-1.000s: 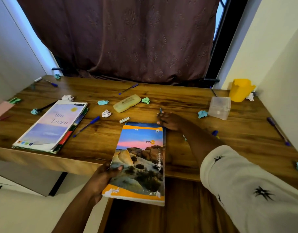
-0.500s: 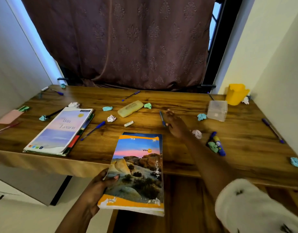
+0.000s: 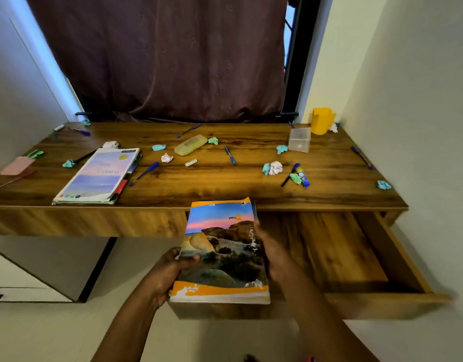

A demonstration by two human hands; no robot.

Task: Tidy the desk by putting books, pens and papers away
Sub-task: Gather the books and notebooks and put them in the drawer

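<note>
With the book (image 3: 222, 252) over the left end of the drawer (image 3: 335, 257), the left hand (image 3: 167, 273) pinching its corner, thumb on top, and the right hand (image 3: 273, 248) beside it, fingers too blurred to read, the person should lower it flat inside the front wall.

I can read only "you" on the landscape-cover book (image 3: 220, 246); the title on the pale book (image 3: 97, 176) is too blurred.
</note>
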